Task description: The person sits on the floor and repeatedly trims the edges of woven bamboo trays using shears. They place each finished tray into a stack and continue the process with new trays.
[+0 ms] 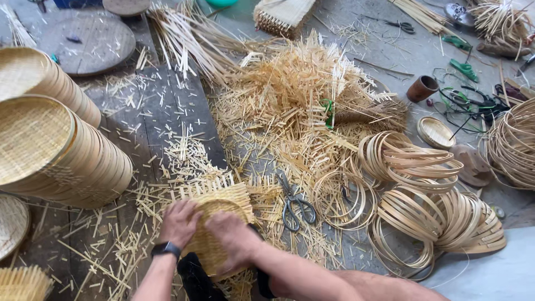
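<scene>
A small round woven bamboo tray (214, 209) with untrimmed strip ends sticking out lies on the ground at lower centre. My left hand (179, 223), with a black watch on its wrist, presses on the tray's left side. My right hand (233, 238) grips its right front edge, fingers curled over the weave. A hoop seems to sit in the tray under my palms, mostly hidden. Metal scissors (295, 203) lie just right of the tray among cut strips.
Stacks of finished woven trays (56, 150) lie at left. Piles of bamboo hoops (423, 189) sit at right, more at the far right edge (515, 145). Cut bamboo scraps (295, 95) cover the middle. A brown cup (422, 88) and green cords (462, 69) lie beyond.
</scene>
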